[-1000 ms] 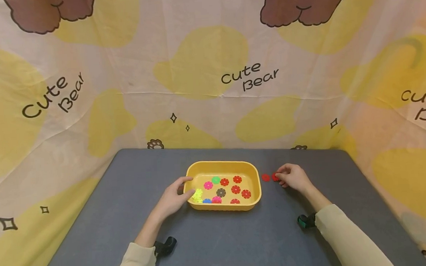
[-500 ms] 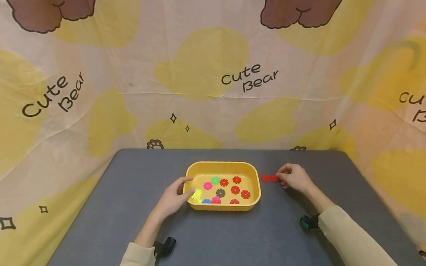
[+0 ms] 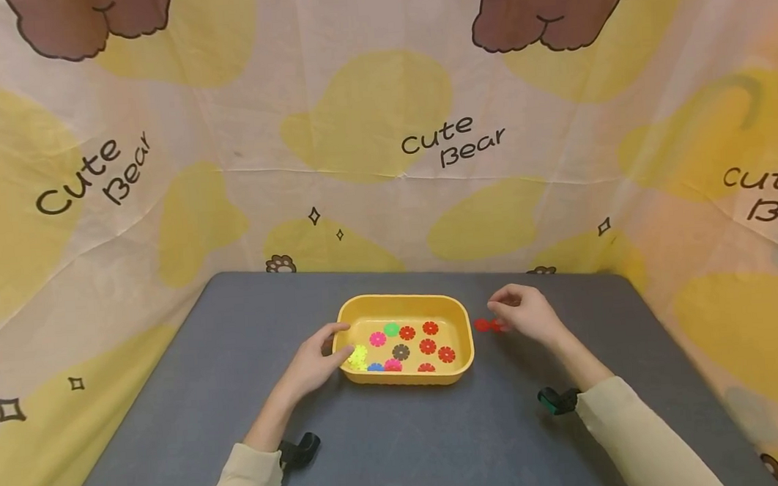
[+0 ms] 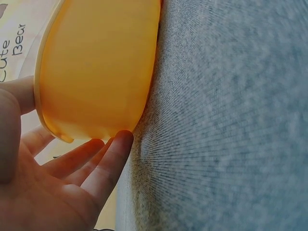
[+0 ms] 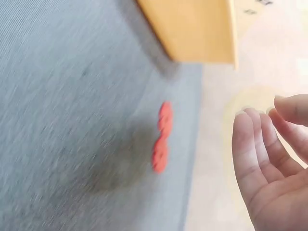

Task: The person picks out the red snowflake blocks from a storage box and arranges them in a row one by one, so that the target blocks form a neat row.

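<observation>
A yellow plastic basin stands on the grey table with several toothed snowflake discs inside. My left hand holds its left end, the thumb and index finger at the rim. In the left wrist view, other fingertips press against the outer wall. Right of the basin, two red snowflake discs lie flat, edge to edge, on the table. My right hand is raised above them, partly covering the right one in the head view. Its fingers are loosely bent, and nothing shows between them.
Inside the basin are red discs, a green disc, a dark grey disc and a heap of yellow ones. A printed cloth hangs behind the table and along both sides.
My right hand has let go of the right red disc, rising and shifting slightly left. The two red discs, apart a second ago, now lie against each other. My left hand stays put.
</observation>
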A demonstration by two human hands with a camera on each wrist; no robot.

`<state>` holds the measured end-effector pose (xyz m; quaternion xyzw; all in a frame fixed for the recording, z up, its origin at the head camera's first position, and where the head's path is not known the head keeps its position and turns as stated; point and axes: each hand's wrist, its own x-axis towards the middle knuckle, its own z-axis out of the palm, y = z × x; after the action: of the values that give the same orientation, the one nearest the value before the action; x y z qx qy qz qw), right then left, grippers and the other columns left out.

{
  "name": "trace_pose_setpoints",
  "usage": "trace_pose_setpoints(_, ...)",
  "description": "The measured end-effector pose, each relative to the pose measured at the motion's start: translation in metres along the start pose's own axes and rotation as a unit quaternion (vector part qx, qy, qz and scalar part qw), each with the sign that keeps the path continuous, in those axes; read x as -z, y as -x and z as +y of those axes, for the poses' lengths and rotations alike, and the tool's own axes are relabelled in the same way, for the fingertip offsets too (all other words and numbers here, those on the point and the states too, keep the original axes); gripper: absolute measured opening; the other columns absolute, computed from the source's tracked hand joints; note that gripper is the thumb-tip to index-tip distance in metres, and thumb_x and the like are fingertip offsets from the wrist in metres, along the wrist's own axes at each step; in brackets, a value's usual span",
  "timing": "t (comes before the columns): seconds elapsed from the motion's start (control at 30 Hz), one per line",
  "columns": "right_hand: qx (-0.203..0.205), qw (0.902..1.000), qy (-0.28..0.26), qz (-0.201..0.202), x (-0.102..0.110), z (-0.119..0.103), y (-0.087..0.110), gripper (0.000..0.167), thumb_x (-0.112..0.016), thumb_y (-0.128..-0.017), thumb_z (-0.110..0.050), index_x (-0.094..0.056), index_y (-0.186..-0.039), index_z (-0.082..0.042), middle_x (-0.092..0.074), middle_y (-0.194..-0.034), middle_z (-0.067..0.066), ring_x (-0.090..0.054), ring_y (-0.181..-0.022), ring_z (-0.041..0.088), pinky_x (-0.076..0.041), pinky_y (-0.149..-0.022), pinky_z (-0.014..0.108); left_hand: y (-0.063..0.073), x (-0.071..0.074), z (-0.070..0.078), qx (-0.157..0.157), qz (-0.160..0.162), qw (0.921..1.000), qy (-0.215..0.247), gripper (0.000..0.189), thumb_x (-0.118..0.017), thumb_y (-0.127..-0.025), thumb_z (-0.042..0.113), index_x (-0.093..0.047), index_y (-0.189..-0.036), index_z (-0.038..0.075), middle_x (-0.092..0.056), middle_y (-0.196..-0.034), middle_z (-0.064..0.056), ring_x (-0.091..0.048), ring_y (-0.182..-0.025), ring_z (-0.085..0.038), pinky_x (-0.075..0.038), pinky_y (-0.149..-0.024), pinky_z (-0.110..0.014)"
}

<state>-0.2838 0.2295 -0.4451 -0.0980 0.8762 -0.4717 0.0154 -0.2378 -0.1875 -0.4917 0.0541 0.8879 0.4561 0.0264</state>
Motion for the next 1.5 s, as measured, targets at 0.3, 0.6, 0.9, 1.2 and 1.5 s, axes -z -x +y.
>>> trace_pose_setpoints(0.3, 0.016, 0.9996, -0.019, -0.017, -0.018, -0.035, 0.002, 0.024, -0.072, -0.096, -0.021, -0.069, -0.111, -0.003, -0.073, -0.098, 0.016, -0.073, -0.081, 0.036, -0.060, -0.070, 0.047, 0.001, 0.000, 0.001, 0.002, 0.003, 1.0000, -0.006, 0.050, -0.071, -0.096, 0.029, -0.057, -0.141, 0.016, -0.052, -0.148, -0.015, -0.052, -0.131, -0.042, -0.046, -0.102, -0.060)
trace_pose_setpoints(0.6, 0.043, 0.9986, -0.008, -0.030, -0.042, -0.058, -0.001, 0.018, -0.071, -0.096, -0.016, -0.070, -0.110, -0.005, -0.071, -0.100, 0.015, -0.068, -0.080, 0.023, -0.060, -0.070, 0.044, 0.000, 0.000, 0.001, 0.006, 0.004, 1.0000, -0.006, 0.051, -0.072, -0.095, 0.030, -0.057, -0.142, 0.017, -0.053, -0.148, -0.012, -0.053, -0.132, -0.039, -0.046, -0.103, -0.059)
trace_pose_setpoints(0.9, 0.058, 0.9975, -0.016, -0.037, -0.065, -0.061, -0.011, 0.021, -0.074, -0.094, -0.015, -0.069, -0.110, -0.003, -0.069, -0.098, 0.007, -0.068, -0.084, 0.030, -0.059, -0.070, 0.035, 0.000, -0.001, 0.001, -0.001, 0.001, 1.0000, 0.001, 0.051, -0.072, -0.095, 0.031, -0.057, -0.142, 0.018, -0.053, -0.148, -0.011, -0.053, -0.131, -0.039, -0.046, -0.103, -0.059)
trace_pose_setpoints(1.2, 0.057, 0.9968, 0.041, -0.038, -0.096, -0.053, -0.025, 0.023, -0.075, -0.092, -0.018, -0.071, -0.110, -0.006, -0.068, -0.096, 0.001, -0.062, -0.083, 0.017, -0.053, -0.071, 0.032, 0.001, -0.001, 0.001, -0.001, 0.001, 1.0000, 0.005, 0.052, -0.073, -0.095, 0.031, -0.057, -0.142, 0.018, -0.054, -0.148, -0.012, -0.053, -0.131, -0.039, -0.046, -0.103, -0.059)
trace_pose_setpoints(1.5, 0.061, 0.9928, 0.091, -0.048, -0.118, -0.060, -0.034, 0.020, -0.076, -0.090, -0.016, -0.071, -0.106, -0.006, -0.068, -0.093, 0.002, -0.062, -0.087, 0.019, -0.054, -0.078, 0.036, 0.001, -0.001, 0.000, -0.004, 0.002, 1.0000, 0.007, 0.051, -0.073, -0.095, 0.032, -0.057, -0.141, 0.018, -0.054, -0.148, -0.011, -0.054, -0.130, -0.039, -0.046, -0.103, -0.058)
